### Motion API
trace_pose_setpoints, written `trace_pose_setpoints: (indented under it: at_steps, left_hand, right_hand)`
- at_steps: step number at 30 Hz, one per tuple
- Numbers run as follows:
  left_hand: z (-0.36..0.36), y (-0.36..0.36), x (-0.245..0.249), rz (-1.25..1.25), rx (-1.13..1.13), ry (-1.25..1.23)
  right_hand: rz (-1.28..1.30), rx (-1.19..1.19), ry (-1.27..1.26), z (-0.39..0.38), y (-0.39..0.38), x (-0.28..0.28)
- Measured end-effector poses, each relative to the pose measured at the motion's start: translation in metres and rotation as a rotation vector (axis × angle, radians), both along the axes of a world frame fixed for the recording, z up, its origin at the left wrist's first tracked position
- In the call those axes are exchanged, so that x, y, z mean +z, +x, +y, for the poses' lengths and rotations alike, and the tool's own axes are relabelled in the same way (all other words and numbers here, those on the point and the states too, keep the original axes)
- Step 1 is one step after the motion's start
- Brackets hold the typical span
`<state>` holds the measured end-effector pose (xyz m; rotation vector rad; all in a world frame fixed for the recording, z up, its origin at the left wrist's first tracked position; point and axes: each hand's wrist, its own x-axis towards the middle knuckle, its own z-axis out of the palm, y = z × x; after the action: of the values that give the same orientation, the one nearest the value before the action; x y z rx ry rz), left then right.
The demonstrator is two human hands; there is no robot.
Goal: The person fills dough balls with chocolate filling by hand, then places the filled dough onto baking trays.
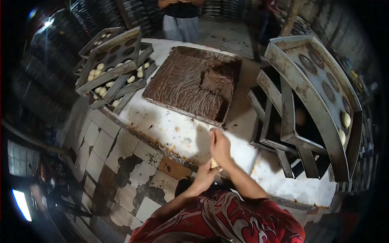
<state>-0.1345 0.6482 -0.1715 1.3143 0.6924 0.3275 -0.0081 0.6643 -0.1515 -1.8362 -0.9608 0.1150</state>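
Close in front of my body, my left hand is closed around a pale piece of dough, partly hidden by the fingers. Just above it, my right hand is closed too, over the edge of the white table. A small pale tip shows at its far end, but what it grips is hidden. Beyond my right hand lies a wide shallow tray of brown chocolate-like filling, its surface ridged. A hollow is scooped out of the filling at its right side.
Metal trays with pale dough balls are stacked crosswise on the left. More metal trays stand on the right, the top one holding a couple of dough pieces. A person stands across the table.
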Motion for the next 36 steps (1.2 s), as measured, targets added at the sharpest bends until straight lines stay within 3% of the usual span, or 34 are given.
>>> trace_pose_setpoints:
  at_steps: [1,3,7,10,13,15,16,19,21,23,25,29,31,33,36]
  left_hand:
    - [0.003,0.004,0.008,0.006,-0.061,0.045]
    - [0.027,0.001,0.011,-0.104,-0.176,-0.076]
    - [0.081,-0.013,0.029,-0.258,-0.221,-0.378]
    - [0.13,-0.024,0.025,-0.296,-0.107,-0.494]
    - [0.175,-0.031,0.019,-0.274,-0.046,-0.498]
    - [0.195,-0.031,0.016,-0.304,-0.062,-0.469]
    - [0.201,-0.029,0.015,-0.3,-0.075,-0.477]
    - [0.211,-0.022,0.018,-0.309,-0.082,-0.505]
    - [0.216,-0.017,0.02,-0.318,-0.054,-0.523]
    - [0.222,-0.011,0.02,-0.263,0.086,-0.559]
    - [0.224,0.001,0.017,-0.374,0.181,-0.638]
    - [0.21,0.026,0.051,-0.57,0.131,-0.79]
    - [0.191,0.035,0.076,-0.628,0.162,-0.805]
    - [0.169,0.037,0.086,-0.73,0.155,-0.783]
    - [0.133,0.03,0.097,-0.709,0.218,-0.682]
  right_hand:
    - [-0.02,-0.047,-0.158,0.016,0.018,0.006]
    - [-0.217,-0.186,-0.105,0.053,0.063,0.013]
    - [-0.342,-0.437,-0.334,0.111,0.116,0.046]
    - [-0.273,-0.445,-0.542,0.132,0.119,0.017]
    - [-0.097,-0.379,-0.714,0.14,0.1,0.032]
    - [-0.029,-0.447,-0.485,0.138,0.097,0.046]
    - [-0.111,-0.498,-0.464,0.141,0.102,0.048]
    - [-0.135,-0.56,-0.631,0.156,0.11,0.028]
    - [-0.176,-0.475,-0.661,0.142,0.105,0.018]
    - [0.194,-0.18,-0.383,0.118,0.082,0.037]
    - [0.576,-0.063,-0.209,0.095,0.053,0.074]
    - [0.673,0.079,0.048,0.059,0.02,0.099]
    - [0.501,0.197,0.124,0.048,0.021,0.089]
    - [-0.018,0.126,0.062,0.038,0.029,0.081]
    - [-0.5,0.169,0.198,0.023,0.037,0.066]
